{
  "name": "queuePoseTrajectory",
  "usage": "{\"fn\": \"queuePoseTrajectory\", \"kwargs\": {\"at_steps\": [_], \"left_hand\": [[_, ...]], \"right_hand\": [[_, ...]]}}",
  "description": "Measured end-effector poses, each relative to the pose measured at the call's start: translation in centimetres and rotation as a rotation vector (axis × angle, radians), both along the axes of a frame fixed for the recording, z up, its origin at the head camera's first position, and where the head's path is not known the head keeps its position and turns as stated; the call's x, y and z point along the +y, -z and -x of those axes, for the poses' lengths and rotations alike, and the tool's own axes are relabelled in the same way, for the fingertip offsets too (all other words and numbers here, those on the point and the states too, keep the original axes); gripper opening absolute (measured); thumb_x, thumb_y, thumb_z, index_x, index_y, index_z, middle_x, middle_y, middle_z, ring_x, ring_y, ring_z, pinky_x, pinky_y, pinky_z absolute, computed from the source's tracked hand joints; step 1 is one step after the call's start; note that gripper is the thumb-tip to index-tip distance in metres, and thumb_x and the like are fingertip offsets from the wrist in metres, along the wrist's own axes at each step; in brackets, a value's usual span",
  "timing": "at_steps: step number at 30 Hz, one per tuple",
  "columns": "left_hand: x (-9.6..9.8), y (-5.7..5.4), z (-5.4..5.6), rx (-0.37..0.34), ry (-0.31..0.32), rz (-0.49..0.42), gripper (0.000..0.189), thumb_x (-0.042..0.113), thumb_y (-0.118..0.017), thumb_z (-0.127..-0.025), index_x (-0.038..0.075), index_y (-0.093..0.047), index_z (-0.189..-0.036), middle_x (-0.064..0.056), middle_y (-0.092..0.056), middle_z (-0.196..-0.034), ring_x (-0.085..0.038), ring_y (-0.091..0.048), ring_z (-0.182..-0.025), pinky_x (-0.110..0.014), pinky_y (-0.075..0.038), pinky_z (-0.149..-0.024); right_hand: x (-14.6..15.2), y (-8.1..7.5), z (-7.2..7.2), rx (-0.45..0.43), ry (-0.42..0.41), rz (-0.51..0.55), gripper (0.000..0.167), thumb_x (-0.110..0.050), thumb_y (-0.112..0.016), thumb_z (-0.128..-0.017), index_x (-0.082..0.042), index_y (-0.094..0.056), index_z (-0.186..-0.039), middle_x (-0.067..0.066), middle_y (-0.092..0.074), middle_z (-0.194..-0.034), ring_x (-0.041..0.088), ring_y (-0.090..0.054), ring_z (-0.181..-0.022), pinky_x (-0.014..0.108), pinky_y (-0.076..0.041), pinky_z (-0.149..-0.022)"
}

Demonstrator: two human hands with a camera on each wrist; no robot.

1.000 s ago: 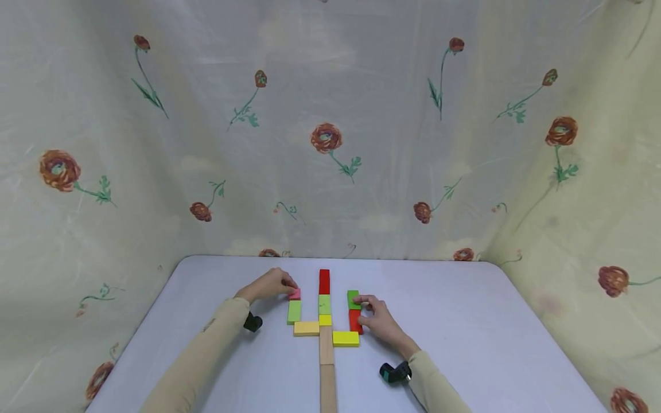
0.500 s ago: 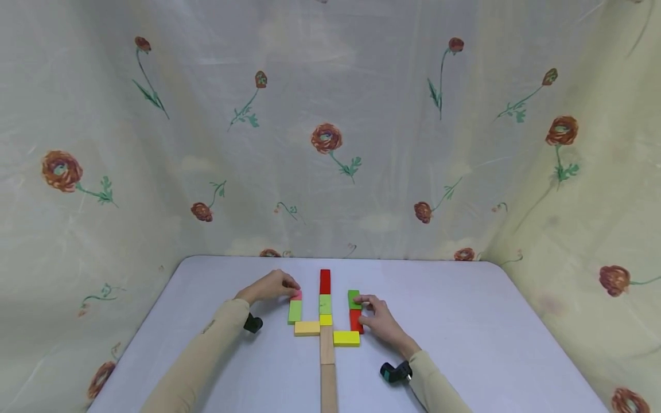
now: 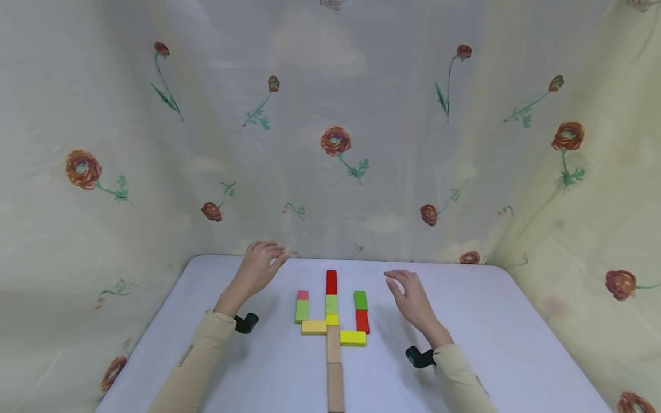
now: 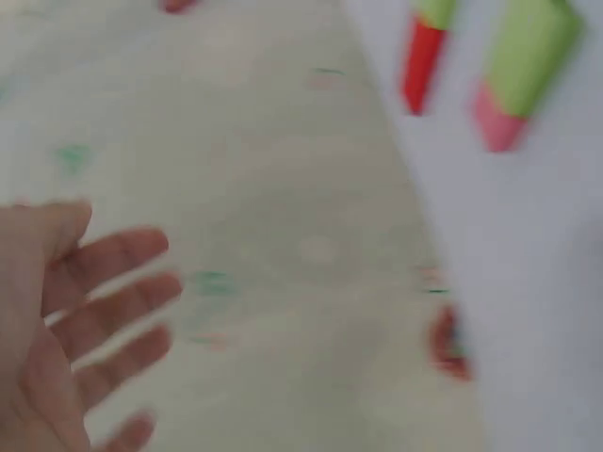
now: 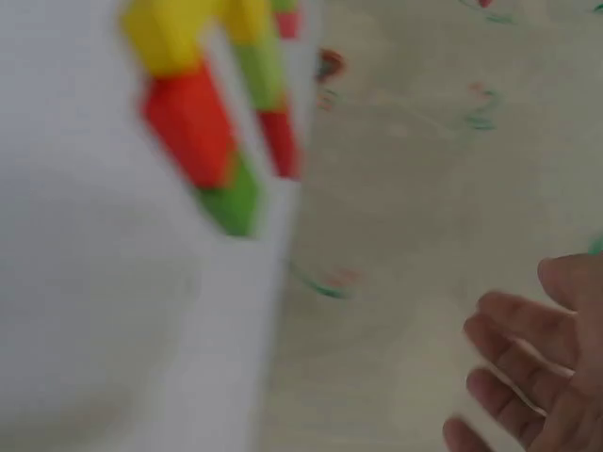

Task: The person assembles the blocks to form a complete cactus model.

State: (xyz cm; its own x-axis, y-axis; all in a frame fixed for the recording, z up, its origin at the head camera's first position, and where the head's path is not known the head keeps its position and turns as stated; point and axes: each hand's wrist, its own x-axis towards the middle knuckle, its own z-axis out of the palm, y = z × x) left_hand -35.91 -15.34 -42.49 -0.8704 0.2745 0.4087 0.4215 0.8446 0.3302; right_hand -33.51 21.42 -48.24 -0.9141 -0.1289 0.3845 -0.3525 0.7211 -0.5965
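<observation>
Coloured blocks form a three-pronged figure on the white table. Its stem is two wooden blocks (image 3: pixel 334 387), topped by a small yellow block (image 3: pixel 332 319), a light green one (image 3: pixel 331 304) and a red one (image 3: pixel 331 282). The left branch has a pale yellow block (image 3: pixel 314 327), a light green block (image 3: pixel 302 311) and a pink block (image 3: pixel 302 295). On the right are a yellow block (image 3: pixel 353 338), a red block (image 3: pixel 362 322) and a green block (image 3: pixel 360 300). My left hand (image 3: pixel 258 267) is raised, holding nothing. Likewise raised and bare, my right hand (image 3: pixel 412 298) is right of the green block.
The white table (image 3: pixel 465 344) reaches to a floral curtain (image 3: pixel 387 172) behind and at both sides. Each wrist wears a black camera, one at the left wrist (image 3: pixel 246 323) and one at the right wrist (image 3: pixel 420 357).
Both hands have come off the blocks and lifted. My left hand has let go of the pink block and moved up and left; the right has moved away to the right.
</observation>
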Motion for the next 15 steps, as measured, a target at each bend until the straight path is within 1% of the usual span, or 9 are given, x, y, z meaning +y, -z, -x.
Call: {"fn": "queuePoseTrajectory", "kwargs": {"at_steps": [2,3,5,7,9,10,13,15], "left_hand": [[0.4,-1.4,-0.9,0.081,-0.047,0.057,0.045,0.046,-0.053,-0.096,0.015,-0.066,-0.126,-0.01,-0.053,-0.141,-0.034,-0.034,-0.141,-0.062,-0.012,-0.114],[0.6,-1.9,-1.3,0.105,-0.077,0.09,0.051,0.051,-0.053,-0.095,0.017,-0.061,-0.132,-0.01,-0.045,-0.148,-0.036,-0.024,-0.145,-0.065,-0.005,-0.113],[1.0,-2.5,-1.9,0.109,-0.142,0.164,0.067,0.063,-0.052,-0.089,0.024,-0.048,-0.143,-0.01,-0.028,-0.158,-0.037,-0.003,-0.149,-0.068,0.004,-0.111],[1.3,-2.6,-2.3,0.082,-0.203,0.233,0.083,0.073,-0.052,-0.083,0.028,-0.033,-0.15,-0.009,-0.011,-0.163,-0.039,0.012,-0.148,-0.069,0.008,-0.109],[1.6,-2.4,-2.5,0.053,-0.243,0.265,0.097,0.078,-0.054,-0.076,0.029,-0.023,-0.154,-0.01,-0.003,-0.163,-0.041,0.016,-0.146,-0.07,0.007,-0.108],[1.7,-2.2,-2.6,0.038,-0.259,0.272,0.102,0.08,-0.055,-0.073,0.029,-0.019,-0.154,-0.011,-0.001,-0.163,-0.043,0.016,-0.146,-0.071,0.005,-0.108],[1.8,-1.4,-2.8,-0.019,-0.282,0.249,0.113,0.08,-0.062,-0.067,0.029,-0.016,-0.155,-0.014,0.002,-0.163,-0.048,0.013,-0.145,-0.075,0.002,-0.105],[1.9,-1.2,-2.9,-0.041,-0.284,0.225,0.114,0.079,-0.064,-0.066,0.029,-0.015,-0.155,-0.014,0.002,-0.163,-0.049,0.012,-0.144,-0.076,0.002,-0.104]], "right_hand": [[0.6,-2.4,0.0,0.095,0.062,-0.149,0.043,-0.032,-0.055,-0.098,-0.009,-0.058,-0.133,0.016,-0.051,-0.139,0.037,-0.039,-0.131,0.061,-0.029,-0.104],[0.9,-3.4,0.0,0.124,0.1,-0.224,0.049,-0.038,-0.056,-0.096,-0.011,-0.054,-0.138,0.017,-0.045,-0.145,0.039,-0.032,-0.136,0.064,-0.024,-0.106],[1.3,-5.0,0.0,0.124,0.167,-0.347,0.065,-0.052,-0.056,-0.092,-0.017,-0.045,-0.145,0.019,-0.029,-0.155,0.045,-0.018,-0.143,0.071,-0.015,-0.106],[1.7,-5.7,0.1,0.087,0.22,-0.439,0.079,-0.065,-0.054,-0.086,-0.022,-0.037,-0.15,0.02,-0.013,-0.16,0.049,-0.005,-0.145,0.076,-0.007,-0.105],[2.0,-5.9,0.0,0.017,0.244,-0.474,0.087,-0.072,-0.051,-0.083,-0.024,-0.029,-0.152,0.021,0.001,-0.161,0.052,0.007,-0.144,0.079,0.0,-0.101],[2.2,-5.8,0.0,-0.014,0.252,-0.483,0.088,-0.074,-0.049,-0.083,-0.025,-0.026,-0.153,0.02,0.006,-0.161,0.053,0.011,-0.143,0.08,0.002,-0.1],[2.6,-5.2,-0.1,-0.068,0.269,-0.494,0.089,-0.076,-0.044,-0.084,-0.027,-0.02,-0.154,0.019,0.015,-0.16,0.054,0.016,-0.141,0.082,0.004,-0.096],[2.8,-4.9,-0.1,-0.077,0.275,-0.501,0.088,-0.076,-0.042,-0.085,-0.028,-0.019,-0.155,0.018,0.017,-0.16,0.055,0.016,-0.141,0.083,0.004,-0.095]]}}
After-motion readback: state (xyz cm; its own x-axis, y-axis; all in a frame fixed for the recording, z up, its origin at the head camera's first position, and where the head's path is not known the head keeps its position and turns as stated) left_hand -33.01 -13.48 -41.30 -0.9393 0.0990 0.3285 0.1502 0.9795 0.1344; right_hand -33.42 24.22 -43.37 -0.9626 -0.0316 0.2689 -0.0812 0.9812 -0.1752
